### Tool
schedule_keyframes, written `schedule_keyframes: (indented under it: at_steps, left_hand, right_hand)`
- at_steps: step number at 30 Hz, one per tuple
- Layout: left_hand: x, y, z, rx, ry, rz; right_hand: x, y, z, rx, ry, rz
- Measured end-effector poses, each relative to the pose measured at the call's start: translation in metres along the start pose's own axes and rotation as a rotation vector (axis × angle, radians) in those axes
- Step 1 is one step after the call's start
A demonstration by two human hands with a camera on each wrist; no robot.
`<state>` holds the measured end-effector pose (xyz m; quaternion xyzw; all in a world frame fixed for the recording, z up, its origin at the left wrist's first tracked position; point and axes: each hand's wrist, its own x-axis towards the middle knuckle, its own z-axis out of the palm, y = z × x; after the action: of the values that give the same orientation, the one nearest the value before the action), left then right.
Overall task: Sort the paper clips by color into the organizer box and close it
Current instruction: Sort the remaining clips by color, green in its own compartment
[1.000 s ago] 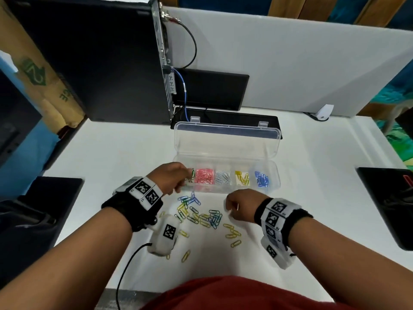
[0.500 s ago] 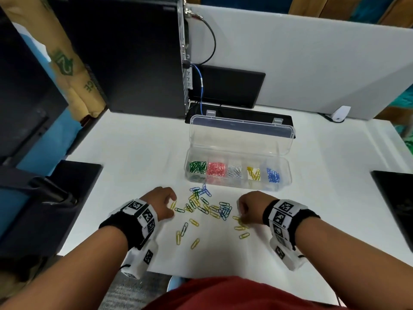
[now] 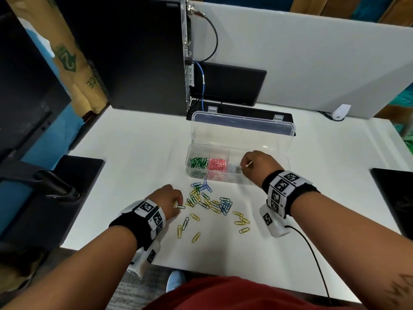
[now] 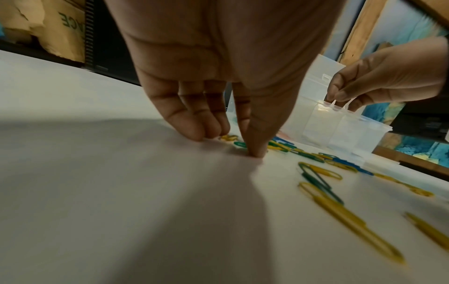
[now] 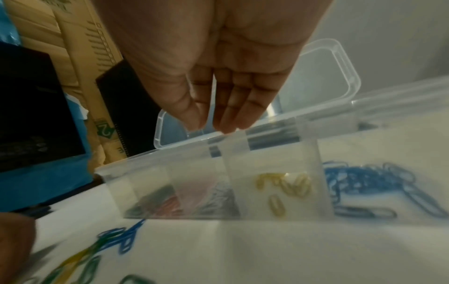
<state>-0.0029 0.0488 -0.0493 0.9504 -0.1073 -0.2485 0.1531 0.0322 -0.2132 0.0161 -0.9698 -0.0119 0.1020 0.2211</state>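
Note:
The clear organizer box [image 3: 225, 178] stands with its lid [image 3: 243, 135] upright behind it. Green [image 3: 199, 163], red [image 3: 216, 164] and silver [image 3: 233, 167] clips fill its left compartments. Yellow clips [image 5: 284, 184] and blue clips [image 5: 364, 182] lie in the right ones. My right hand [image 3: 244, 165] hovers over the yellow compartment and pinches a yellow clip [image 3: 248, 164]. The loose pile [image 3: 210, 201] of blue, green and yellow clips lies in front of the box. At its left edge my left hand [image 3: 176, 203] pinches a green clip [image 4: 240, 144] against the table, thumb and forefinger together.
A black computer case [image 3: 125, 52] stands at the back left, with a black device [image 3: 230, 86] and cables behind the box. Dark pads lie at the left [image 3: 53, 198] and right [image 3: 395, 193] table edges. A grey divider wall [image 3: 312, 52] closes the back.
My right hand rose from the pile's right side to the box with a yellow clip. My left hand came back from the green compartment and settled at the pile's left edge.

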Motion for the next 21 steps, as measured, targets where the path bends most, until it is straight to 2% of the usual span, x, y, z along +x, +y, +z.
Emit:
schedule_keyframes:
  at_steps: [2, 4, 8, 10, 12, 15, 21]
  left_hand:
    - [0.0, 0.0, 0.0, 0.007, -0.006, -0.005]
    - [-0.001, -0.001, 0.001, -0.006, 0.0, -0.004]
    - [-0.006, -0.003, 0.006, -0.081, 0.033, -0.002]
    - [-0.009, -0.006, 0.006, -0.13, 0.049, -0.011]
    - [-0.009, -0.009, 0.005, -0.15, 0.067, -0.019]
    - [-0.012, -0.01, 0.004, -0.107, 0.08, -0.024]
    - [-0.028, -0.007, 0.008, -0.06, -0.054, 0.025]
  right_hand:
    - [-0.01, 0.003, 0.005, 0.041, 0.046, -0.061]
    - [-0.022, 0.006, 0.01, 0.028, 0.011, -0.137]
    - [-0.046, 0.019, 0.03, -0.179, -0.369, -0.189]
    - [-0.053, 0.027, 0.04, -0.255, -0.467, -0.154]
    - [-0.057, 0.034, 0.049, -0.257, -0.471, -0.149]
    - [-0.063, 0.036, 0.055, -0.248, -0.469, -0.218]
    - [-0.069, 0.036, 0.059, -0.222, -0.477, -0.338]
